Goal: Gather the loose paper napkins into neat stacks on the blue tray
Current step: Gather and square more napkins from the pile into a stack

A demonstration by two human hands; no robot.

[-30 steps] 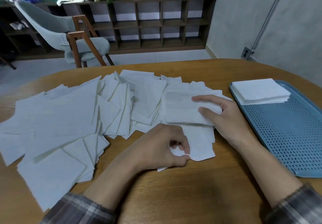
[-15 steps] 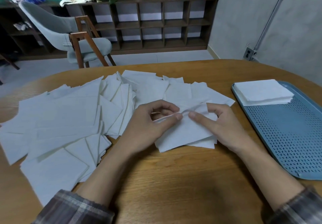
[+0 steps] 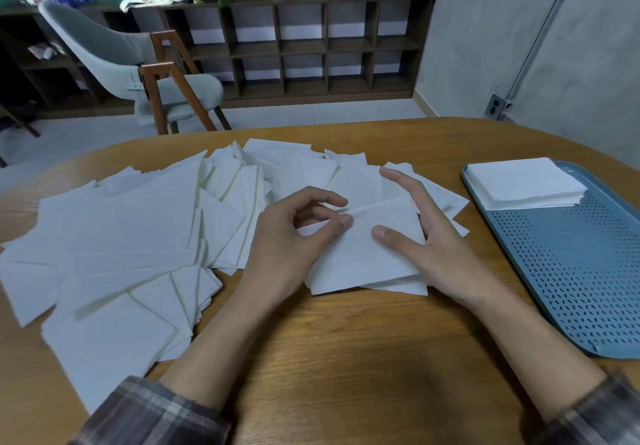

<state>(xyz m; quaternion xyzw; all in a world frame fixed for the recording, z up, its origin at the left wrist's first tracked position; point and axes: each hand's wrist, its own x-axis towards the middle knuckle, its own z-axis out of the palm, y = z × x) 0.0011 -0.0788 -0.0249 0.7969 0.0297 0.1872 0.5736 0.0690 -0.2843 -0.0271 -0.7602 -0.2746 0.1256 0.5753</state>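
Right hand (image 3: pixel 440 250) newly spread on napkin (image 3: pixel 363 261); wooden table (image 3: pixel 346 358), shelves (image 3: pixel 311 46) behind

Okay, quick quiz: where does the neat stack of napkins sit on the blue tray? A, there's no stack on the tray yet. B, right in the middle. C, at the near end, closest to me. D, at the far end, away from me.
D: the stack of napkins lies at the far end of the blue tray, and the visible perforated floor nearer the person holds nothing.
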